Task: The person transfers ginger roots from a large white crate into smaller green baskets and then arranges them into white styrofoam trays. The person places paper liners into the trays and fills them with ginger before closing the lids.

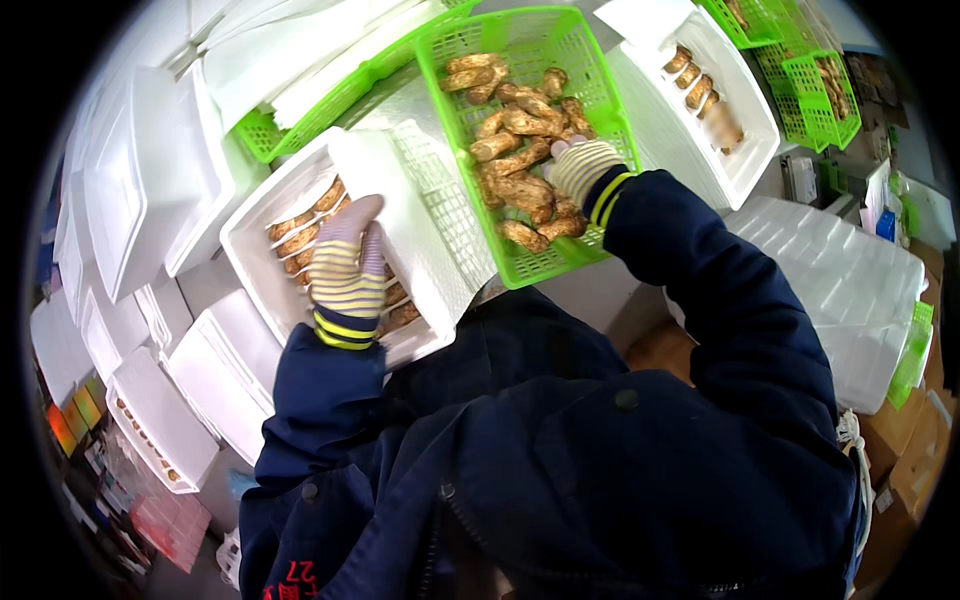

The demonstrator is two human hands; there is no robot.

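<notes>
My left hand (349, 259), in a striped knit glove, lies over a white foam box (259, 289). Rows of brown mushrooms (298, 240), resembling matsutake, fill that box, with thin white strips between them; the hand covers the middle ones. Nothing shows in its grasp, and the thumb stands a little off the fingers. My right hand (589, 169), gloved alike, reaches into a green plastic basket (536, 274). Its fingertips touch loose mushrooms (525, 191) heaped there; whether they grip one cannot be made out.
Right of the basket stands another foam box (757, 161) with a row of mushrooms. More green baskets (821, 105) are at the upper right, above a translucent plastic bin (825, 292). White foam boxes (135, 180) stack at left. A smaller mushroom box (161, 420) sits lower left.
</notes>
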